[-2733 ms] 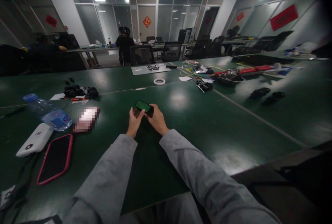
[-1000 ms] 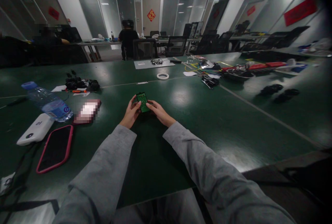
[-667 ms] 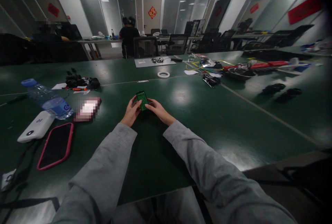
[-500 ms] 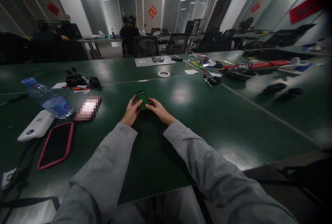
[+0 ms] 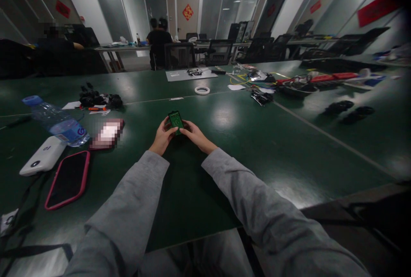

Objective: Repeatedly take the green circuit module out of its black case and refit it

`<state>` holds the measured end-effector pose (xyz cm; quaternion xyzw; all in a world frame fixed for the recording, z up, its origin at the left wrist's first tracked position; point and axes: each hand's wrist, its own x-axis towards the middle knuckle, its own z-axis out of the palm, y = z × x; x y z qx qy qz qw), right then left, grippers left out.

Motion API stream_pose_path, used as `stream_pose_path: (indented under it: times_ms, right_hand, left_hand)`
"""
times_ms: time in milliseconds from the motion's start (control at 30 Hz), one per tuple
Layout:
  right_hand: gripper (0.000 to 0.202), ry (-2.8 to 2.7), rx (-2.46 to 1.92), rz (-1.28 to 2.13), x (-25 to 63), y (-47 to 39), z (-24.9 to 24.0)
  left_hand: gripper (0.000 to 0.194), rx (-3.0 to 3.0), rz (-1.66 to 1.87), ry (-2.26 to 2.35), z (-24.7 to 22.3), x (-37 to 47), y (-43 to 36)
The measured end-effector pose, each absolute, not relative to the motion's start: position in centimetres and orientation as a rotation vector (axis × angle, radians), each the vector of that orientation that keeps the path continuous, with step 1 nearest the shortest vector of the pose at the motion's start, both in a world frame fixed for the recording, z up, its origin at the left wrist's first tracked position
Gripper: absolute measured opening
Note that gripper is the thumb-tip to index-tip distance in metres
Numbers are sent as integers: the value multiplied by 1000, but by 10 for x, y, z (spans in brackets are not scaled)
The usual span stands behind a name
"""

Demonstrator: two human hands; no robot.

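Note:
Between my two hands is a small green circuit board in a dark frame or casing, tilted with its face toward me. My left hand grips its left side, the thumb lying on the lower part of the face. From the right, my right hand holds the lower right edge, its thumb pressed near the bottom. Both thumb tips almost meet on the board. The fingers behind it are hidden. The board is held over the green table.
To the left are a water bottle, a white device, a red-rimmed phone and another phone. Farther back lie a tape roll, black parts with an orange-handled tool, and wires. People sit beyond.
My left thumb has slid down the board's face, closer to the right thumb, baring more of the green surface. The whole view has shifted very slightly.

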<state>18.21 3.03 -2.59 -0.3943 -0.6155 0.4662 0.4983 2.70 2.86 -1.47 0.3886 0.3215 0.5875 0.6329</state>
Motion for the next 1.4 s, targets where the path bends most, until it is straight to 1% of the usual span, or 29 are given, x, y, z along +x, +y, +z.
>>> stream_pose_path:
  times_ms: [133,233,433,533,567,633,733,900,967,1133,1300,1400]
  right_hand:
    - [51,-1505,-961,1073,179,30,-27]
    - [54,-1514,-975,959,178,30,-28]
    - [55,-1629,-1195,356,178,16,-18]
    - [57,-1720,-1302,179,172,5,-10]
    - [58,-1767,-1322,121,170,2,-8]
    - [60,-1878,-1331,6,163,-2,-5]
    - [59,-2042,-1283,-104,154,-7,-5]
    - [57,-2184,-1126,-73,146,-15,-3]
    - [57,-2208,-1062,-31,145,-20,0]
    - [56,-2144,-1029,84,145,-26,3]
    - [73,-1945,-1031,245,146,-19,-6]
    - [75,-1807,-1061,356,146,-12,-12]
  left_hand:
    - [67,889,1344,736,-14,28,27]
    - [65,884,1336,739,-15,27,28]
    - [46,774,1282,734,-15,25,28]
    - [38,707,1225,685,-9,32,24]
    - [40,670,1192,664,-6,35,22]
    - [52,604,1156,608,-3,41,19]
    - [67,541,1195,546,-3,42,18]
    - [82,465,1260,627,-8,27,23]
    - [85,459,1255,682,-9,21,25]
    - [83,506,1214,665,-7,18,27]
    - [79,577,1178,623,-10,28,28]
    - [74,642,1151,643,-13,34,28]
